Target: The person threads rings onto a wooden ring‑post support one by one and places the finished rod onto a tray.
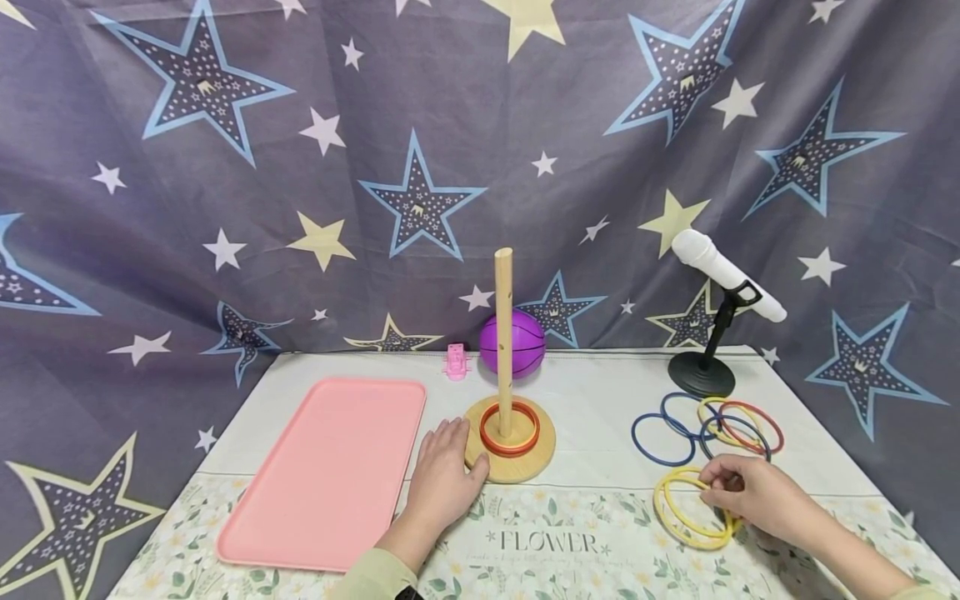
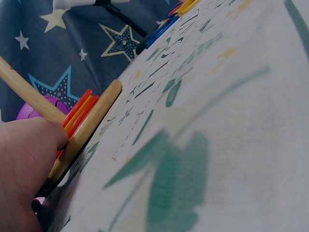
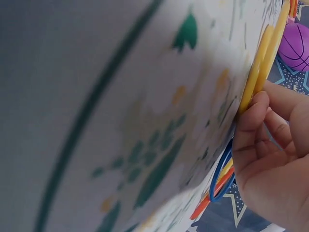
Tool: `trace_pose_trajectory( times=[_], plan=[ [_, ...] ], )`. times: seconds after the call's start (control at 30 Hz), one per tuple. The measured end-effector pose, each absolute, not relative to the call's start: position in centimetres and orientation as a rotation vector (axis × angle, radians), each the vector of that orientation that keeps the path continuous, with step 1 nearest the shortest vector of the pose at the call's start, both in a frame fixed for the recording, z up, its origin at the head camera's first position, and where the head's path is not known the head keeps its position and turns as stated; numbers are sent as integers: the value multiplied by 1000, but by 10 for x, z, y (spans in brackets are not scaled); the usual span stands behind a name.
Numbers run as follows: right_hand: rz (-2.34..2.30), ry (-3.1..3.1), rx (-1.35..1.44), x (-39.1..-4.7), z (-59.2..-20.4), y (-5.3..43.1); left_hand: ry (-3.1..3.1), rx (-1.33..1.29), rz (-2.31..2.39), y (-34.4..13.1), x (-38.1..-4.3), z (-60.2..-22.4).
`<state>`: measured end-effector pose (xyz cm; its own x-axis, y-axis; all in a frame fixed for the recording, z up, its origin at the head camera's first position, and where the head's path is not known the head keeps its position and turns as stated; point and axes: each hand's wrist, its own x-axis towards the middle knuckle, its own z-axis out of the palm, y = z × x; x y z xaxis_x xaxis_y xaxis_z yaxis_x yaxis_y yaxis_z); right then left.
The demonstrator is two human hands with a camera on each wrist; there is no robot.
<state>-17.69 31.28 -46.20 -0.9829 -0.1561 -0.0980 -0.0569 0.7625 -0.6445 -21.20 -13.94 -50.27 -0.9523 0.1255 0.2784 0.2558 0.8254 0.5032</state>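
A wooden peg [image 1: 504, 333] stands upright on a round wooden base [image 1: 534, 463]. Stacked around its foot are red rings [image 1: 510, 454] with a yellow-orange one between, seen edge-on in the left wrist view. My left hand [image 1: 444, 471] rests at the base's left edge, its thumb against the rim and its fingers extended. Over on the right, my right hand [image 1: 765, 498] pinches a yellow ring [image 3: 251, 84] between thumb and fingertips. A second yellow ring lies right against it. Behind that hand, several blue rings [image 1: 663, 463], a red ring [image 1: 782, 433] and another yellow ring overlap on the table.
Left of the base lies a pink tray [image 1: 337, 475]. Behind the peg sit a purple ball [image 1: 528, 342] and a small pink toy [image 1: 456, 362]. A white microphone [image 1: 727, 271] on a black stand [image 1: 701, 375] occupies the back right, before a star-patterned curtain [image 1: 420, 100].
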Motion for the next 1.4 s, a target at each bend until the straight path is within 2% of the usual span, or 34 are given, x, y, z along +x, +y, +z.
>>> trace_pose_trajectory(
  times=[0.33, 0.63, 1.4],
  plan=[
    [-917, 2871, -215, -178, -461, 311, -2774, -289, -819, -139, -212, -503],
    [-1017, 2808, -226, -176, -454, 313, -2773, -295, -815, -140, -211, -502],
    [-1247, 2885, -363, -194, -381, 282, -2771, -305, -798, -140, -212, -505]
  ],
)
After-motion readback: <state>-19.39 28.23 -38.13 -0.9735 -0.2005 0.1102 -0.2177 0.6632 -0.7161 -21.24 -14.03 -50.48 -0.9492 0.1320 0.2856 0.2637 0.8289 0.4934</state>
